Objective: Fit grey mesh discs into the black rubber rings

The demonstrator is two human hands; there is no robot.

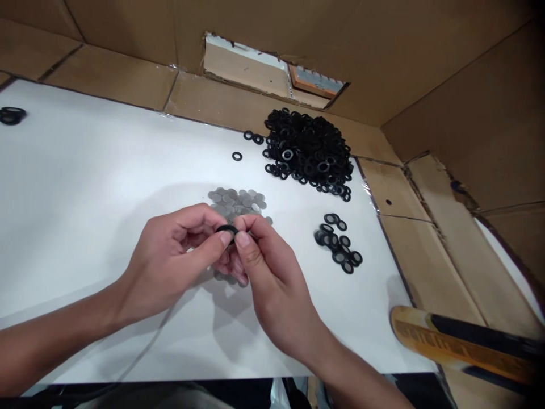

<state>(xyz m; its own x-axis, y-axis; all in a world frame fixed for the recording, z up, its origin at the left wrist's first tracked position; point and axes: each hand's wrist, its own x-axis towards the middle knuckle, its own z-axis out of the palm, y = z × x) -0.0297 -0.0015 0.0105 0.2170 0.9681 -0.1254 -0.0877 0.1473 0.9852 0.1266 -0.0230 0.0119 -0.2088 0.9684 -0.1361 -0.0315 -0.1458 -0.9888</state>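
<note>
Between the thumbs and fingers of both hands is a black rubber ring (227,228), held above the white table. My left hand (170,261) grips its left side, while my right hand (272,272) pinches the right side. Whether a disc sits inside the ring is hidden by the thumbs. Beneath and behind my fingers lies a spread of small grey mesh-like discs (236,199), partly covered by the hands. To the right is a small group of black rings with grey discs in them (340,244).
A large heap of black rings (310,147) lies at the back right, with a single loose ring (237,156) beside it. More dark rings (12,115) sit at the far left. Cardboard walls (128,74) border the table; a yellow and black cylinder (451,341) stands at front right.
</note>
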